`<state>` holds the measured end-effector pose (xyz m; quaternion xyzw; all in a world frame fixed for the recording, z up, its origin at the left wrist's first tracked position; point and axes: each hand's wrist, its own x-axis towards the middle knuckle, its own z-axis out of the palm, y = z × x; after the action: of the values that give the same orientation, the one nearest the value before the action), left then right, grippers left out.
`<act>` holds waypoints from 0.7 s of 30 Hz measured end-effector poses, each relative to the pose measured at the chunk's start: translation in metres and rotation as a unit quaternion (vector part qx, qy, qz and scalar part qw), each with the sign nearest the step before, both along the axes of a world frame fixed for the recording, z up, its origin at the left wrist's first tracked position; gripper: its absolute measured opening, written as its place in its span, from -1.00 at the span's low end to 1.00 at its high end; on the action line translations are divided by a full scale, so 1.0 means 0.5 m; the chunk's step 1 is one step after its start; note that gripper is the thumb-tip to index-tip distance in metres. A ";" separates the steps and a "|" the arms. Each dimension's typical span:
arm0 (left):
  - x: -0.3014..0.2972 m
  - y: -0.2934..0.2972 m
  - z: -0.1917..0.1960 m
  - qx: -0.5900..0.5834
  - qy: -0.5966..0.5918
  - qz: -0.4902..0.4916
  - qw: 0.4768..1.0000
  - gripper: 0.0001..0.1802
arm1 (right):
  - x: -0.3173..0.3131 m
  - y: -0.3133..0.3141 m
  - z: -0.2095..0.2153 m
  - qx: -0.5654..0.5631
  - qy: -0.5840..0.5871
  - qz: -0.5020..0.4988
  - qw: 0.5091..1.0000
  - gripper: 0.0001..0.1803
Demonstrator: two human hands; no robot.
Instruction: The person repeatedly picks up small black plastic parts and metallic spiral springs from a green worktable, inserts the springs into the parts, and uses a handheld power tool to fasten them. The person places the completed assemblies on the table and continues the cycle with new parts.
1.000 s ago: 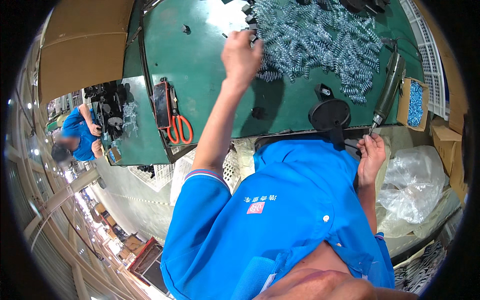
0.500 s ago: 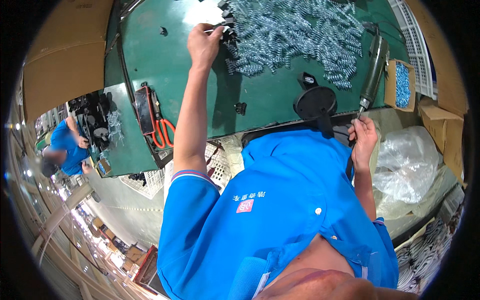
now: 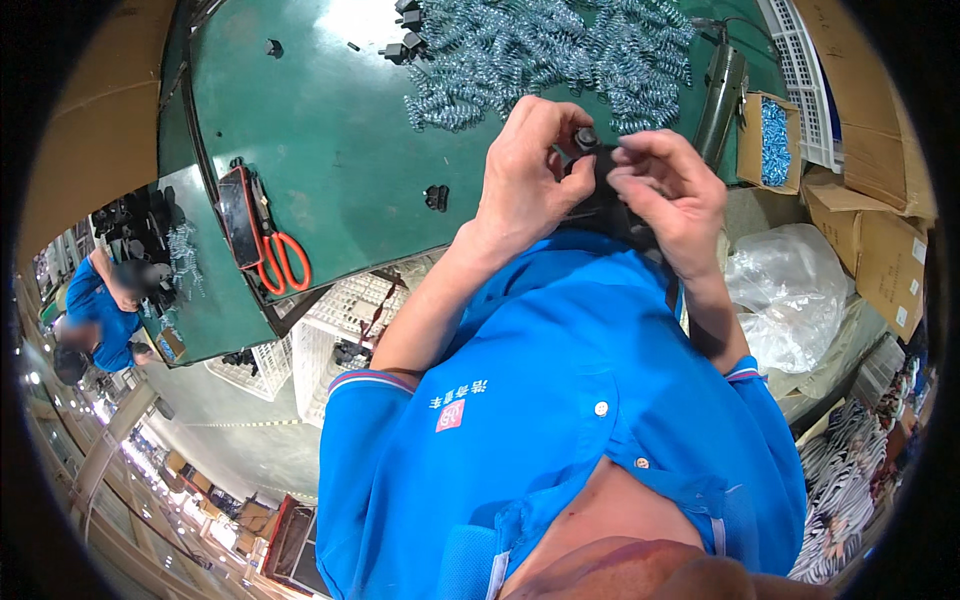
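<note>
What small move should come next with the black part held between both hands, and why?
Probably press the small piece home with the right hand: both hands pinch the black part above the bench, the left hand gripping it and the fingertips meeting on top.

1. Your two hands, left hand [image 3: 525,180] and right hand [image 3: 668,195], meet on one small black part [image 3: 583,150]
2. One heap of metal springs [image 3: 545,50], too many for you to count
3. One pair of red-handled scissors [image 3: 283,262] beside one black tool [image 3: 240,215]
4. One loose black clip [image 3: 436,197] on your green table [image 3: 330,130]; about four more black pieces [image 3: 405,35] at the far edge
5. One cardboard box of blue parts [image 3: 770,135]
6. One grey power driver [image 3: 720,95]
7. One clear plastic bag [image 3: 790,295]
8. One other person [image 3: 100,320] at your left
</note>
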<state>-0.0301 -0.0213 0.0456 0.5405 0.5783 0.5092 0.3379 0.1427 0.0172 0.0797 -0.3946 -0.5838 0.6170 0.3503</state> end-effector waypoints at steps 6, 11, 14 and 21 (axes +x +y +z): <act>0.020 -0.021 -0.007 0.029 0.045 0.027 0.998 -0.56 | -0.026 -0.001 -0.036 0.004 -0.061 -0.005 0.998 -0.63; 0.020 -0.029 -0.019 0.030 0.083 0.021 0.996 -0.41 | -0.023 0.011 -0.043 0.076 -0.146 0.031 0.986 -0.68; 0.014 -0.036 -0.019 -0.018 0.126 0.057 0.990 -0.33 | -0.013 0.022 -0.049 0.029 -0.123 -0.007 0.992 -0.73; 0.008 -0.054 -0.081 -0.141 0.105 0.081 0.981 -0.42 | 0.004 0.056 -0.100 0.035 -0.100 -0.019 0.994 -0.80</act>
<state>-0.0261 -0.0482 0.0052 0.4888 0.7186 0.3885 0.3062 0.1449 0.0449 0.0299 -0.4528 -0.6293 0.5471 0.3155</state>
